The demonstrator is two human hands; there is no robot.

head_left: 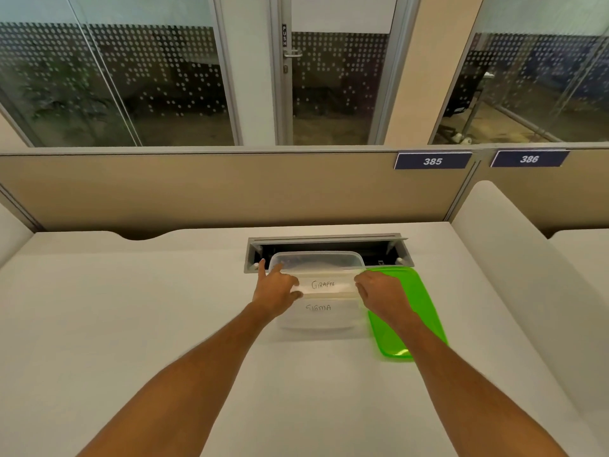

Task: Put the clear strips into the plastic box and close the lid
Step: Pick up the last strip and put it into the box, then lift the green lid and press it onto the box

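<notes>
A clear plastic box (318, 260) stands open on the white desk, just in front of the cable slot. A clear strip marked "GIRAFFE" (326, 285) is held level at the box's near edge. My left hand (276, 288) pinches its left end and my right hand (379, 291) pinches its right end. A second clear strip marked "SIGMA" (318, 311) lies flat on the desk just below it. The green lid (425, 311) lies on the desk to the right of the box, partly under my right wrist.
A grey cable slot (329, 240) with its flap up sits behind the box. A beige partition (197, 189) closes the desk's far edge. A white side divider (501, 245) rises at the right. White desk surface (115, 308) spreads to the left.
</notes>
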